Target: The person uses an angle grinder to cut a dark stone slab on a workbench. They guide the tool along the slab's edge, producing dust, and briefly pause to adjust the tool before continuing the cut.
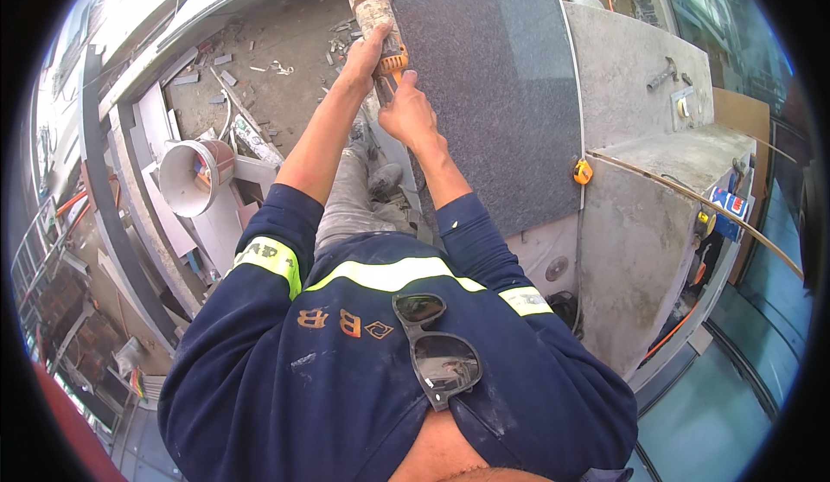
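Both my hands are on a dusty orange angle grinder (373, 8), out ahead of me at the top of the view. My left hand (367, 55) wraps round the middle of its body. Behind it, my right hand (409, 112) closes on the rear end. The grinder's metal head sits at the left edge of a large dark speckled stone slab (493, 93); only part of its disc shows. Whether the disc touches the slab I cannot tell. Below my hands, my legs in grey dusty trousers stand beside the slab's left edge.
A yellow tape measure (583, 171) lies at the slab's right edge. A hammer (664, 75) rests on the grey concrete surface (627, 58) beyond. On the left stands a white bucket (184, 181), near debris-strewn ground (285, 45). A long thin strip (692, 190) crosses the right side.
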A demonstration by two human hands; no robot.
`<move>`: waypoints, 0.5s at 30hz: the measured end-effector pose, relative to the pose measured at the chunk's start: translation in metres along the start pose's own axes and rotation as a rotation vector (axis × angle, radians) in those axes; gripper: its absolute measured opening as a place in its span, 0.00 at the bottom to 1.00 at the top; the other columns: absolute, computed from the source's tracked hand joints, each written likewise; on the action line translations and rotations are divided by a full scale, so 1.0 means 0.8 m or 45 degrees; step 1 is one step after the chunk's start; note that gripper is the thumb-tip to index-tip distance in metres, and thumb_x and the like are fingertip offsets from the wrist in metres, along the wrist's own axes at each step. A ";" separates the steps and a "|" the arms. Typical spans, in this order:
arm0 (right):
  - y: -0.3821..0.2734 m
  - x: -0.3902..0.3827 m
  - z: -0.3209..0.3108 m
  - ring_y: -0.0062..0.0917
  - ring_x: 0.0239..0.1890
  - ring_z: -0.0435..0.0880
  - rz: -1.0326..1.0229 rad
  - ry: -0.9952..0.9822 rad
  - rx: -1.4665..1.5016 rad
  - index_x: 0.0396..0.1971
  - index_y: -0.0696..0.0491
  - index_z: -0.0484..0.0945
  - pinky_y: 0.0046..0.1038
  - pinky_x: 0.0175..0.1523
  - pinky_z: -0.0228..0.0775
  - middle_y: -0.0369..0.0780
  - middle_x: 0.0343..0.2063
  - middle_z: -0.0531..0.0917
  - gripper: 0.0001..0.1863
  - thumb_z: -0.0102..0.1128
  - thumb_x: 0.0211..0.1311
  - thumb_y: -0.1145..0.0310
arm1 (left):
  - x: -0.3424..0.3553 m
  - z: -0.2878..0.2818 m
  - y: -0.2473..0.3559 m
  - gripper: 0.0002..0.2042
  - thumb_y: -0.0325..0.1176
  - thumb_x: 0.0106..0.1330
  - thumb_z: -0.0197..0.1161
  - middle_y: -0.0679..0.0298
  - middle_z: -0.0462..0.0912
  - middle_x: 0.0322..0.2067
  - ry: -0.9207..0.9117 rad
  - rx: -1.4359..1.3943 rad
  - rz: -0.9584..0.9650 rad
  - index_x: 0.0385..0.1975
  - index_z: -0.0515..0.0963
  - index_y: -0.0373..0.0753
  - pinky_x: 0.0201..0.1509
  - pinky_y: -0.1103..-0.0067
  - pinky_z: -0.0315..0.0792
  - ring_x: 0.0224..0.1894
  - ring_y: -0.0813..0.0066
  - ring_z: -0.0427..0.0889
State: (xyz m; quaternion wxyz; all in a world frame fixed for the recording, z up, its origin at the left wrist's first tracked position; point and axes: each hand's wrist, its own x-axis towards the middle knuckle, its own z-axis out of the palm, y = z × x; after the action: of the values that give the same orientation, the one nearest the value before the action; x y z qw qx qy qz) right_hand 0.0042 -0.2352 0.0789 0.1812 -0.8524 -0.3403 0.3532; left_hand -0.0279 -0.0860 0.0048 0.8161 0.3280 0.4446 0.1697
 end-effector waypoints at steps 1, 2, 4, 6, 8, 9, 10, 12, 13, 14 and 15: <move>-0.001 0.002 -0.001 0.64 0.53 0.88 -0.003 0.001 0.010 0.67 0.70 0.58 0.57 0.60 0.79 0.68 0.47 0.87 0.36 0.61 0.62 0.73 | 0.004 0.000 0.003 0.27 0.53 0.75 0.70 0.56 0.89 0.41 -0.010 0.004 -0.009 0.56 0.79 0.31 0.45 0.66 0.88 0.38 0.63 0.92; -0.001 0.004 -0.002 0.64 0.53 0.88 -0.001 -0.002 0.017 0.67 0.70 0.59 0.57 0.60 0.79 0.68 0.46 0.87 0.36 0.61 0.61 0.73 | 0.005 0.000 0.005 0.27 0.53 0.75 0.70 0.56 0.89 0.41 -0.021 0.008 -0.018 0.55 0.79 0.31 0.45 0.66 0.88 0.38 0.63 0.92; -0.001 -0.002 -0.004 0.64 0.52 0.88 0.002 -0.001 0.017 0.66 0.70 0.59 0.57 0.60 0.80 0.68 0.45 0.87 0.35 0.61 0.61 0.72 | -0.002 -0.003 0.004 0.28 0.54 0.75 0.69 0.56 0.89 0.40 -0.051 -0.025 -0.042 0.55 0.78 0.31 0.45 0.66 0.88 0.38 0.63 0.92; -0.003 -0.017 -0.002 0.63 0.51 0.89 0.017 0.005 -0.001 0.65 0.70 0.59 0.57 0.59 0.80 0.68 0.45 0.87 0.35 0.62 0.61 0.72 | -0.012 -0.002 0.000 0.27 0.53 0.75 0.69 0.56 0.88 0.41 -0.069 -0.052 -0.051 0.55 0.79 0.31 0.45 0.66 0.87 0.38 0.64 0.91; 0.000 -0.039 -0.006 0.63 0.51 0.89 0.026 -0.020 0.004 0.65 0.70 0.59 0.56 0.59 0.80 0.68 0.44 0.87 0.35 0.61 0.61 0.73 | -0.034 0.000 -0.012 0.25 0.51 0.75 0.68 0.58 0.88 0.42 -0.070 -0.069 -0.050 0.56 0.79 0.32 0.44 0.67 0.86 0.39 0.66 0.90; 0.001 -0.050 -0.009 0.63 0.50 0.89 0.040 -0.034 0.005 0.65 0.70 0.59 0.56 0.59 0.80 0.67 0.44 0.87 0.35 0.61 0.61 0.73 | -0.043 0.001 -0.017 0.25 0.50 0.76 0.68 0.59 0.87 0.41 -0.066 -0.061 -0.037 0.56 0.79 0.33 0.45 0.67 0.85 0.39 0.67 0.89; 0.002 -0.058 -0.011 0.63 0.50 0.89 0.052 -0.051 0.016 0.65 0.70 0.59 0.57 0.58 0.80 0.68 0.43 0.87 0.35 0.61 0.61 0.73 | -0.051 0.003 -0.021 0.25 0.51 0.76 0.68 0.58 0.87 0.40 -0.061 -0.052 -0.026 0.55 0.79 0.33 0.44 0.67 0.86 0.38 0.66 0.90; 0.003 -0.067 -0.016 0.63 0.50 0.89 0.074 -0.085 0.039 0.65 0.70 0.59 0.57 0.58 0.80 0.68 0.43 0.87 0.35 0.61 0.60 0.73 | -0.062 0.007 -0.026 0.25 0.52 0.77 0.67 0.58 0.87 0.38 -0.048 -0.031 -0.007 0.54 0.78 0.33 0.43 0.67 0.87 0.36 0.64 0.90; 0.003 -0.068 -0.017 0.63 0.50 0.89 0.076 -0.084 0.032 0.65 0.71 0.58 0.57 0.58 0.80 0.68 0.43 0.87 0.35 0.61 0.60 0.74 | -0.064 0.008 -0.027 0.25 0.52 0.77 0.67 0.58 0.87 0.38 -0.054 -0.031 -0.011 0.54 0.78 0.33 0.43 0.68 0.87 0.37 0.65 0.90; 0.003 -0.066 -0.016 0.63 0.50 0.89 0.078 -0.083 0.025 0.65 0.71 0.58 0.57 0.58 0.80 0.68 0.43 0.87 0.35 0.61 0.60 0.74 | -0.063 0.008 -0.026 0.25 0.52 0.77 0.67 0.58 0.87 0.39 -0.040 -0.031 0.004 0.55 0.78 0.33 0.43 0.68 0.87 0.37 0.65 0.90; 0.003 -0.063 -0.016 0.63 0.50 0.89 0.079 -0.083 0.021 0.65 0.71 0.58 0.57 0.58 0.80 0.68 0.43 0.87 0.35 0.61 0.60 0.74 | -0.060 0.008 -0.025 0.25 0.52 0.77 0.67 0.58 0.87 0.39 -0.026 -0.032 0.018 0.55 0.78 0.33 0.43 0.68 0.87 0.37 0.65 0.90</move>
State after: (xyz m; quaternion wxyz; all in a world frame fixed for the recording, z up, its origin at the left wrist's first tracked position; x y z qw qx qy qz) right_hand -0.0117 -0.2736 0.1103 0.1662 -0.8490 -0.3166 0.3890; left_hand -0.0489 -0.1306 0.0228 0.8234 0.3225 0.4318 0.1774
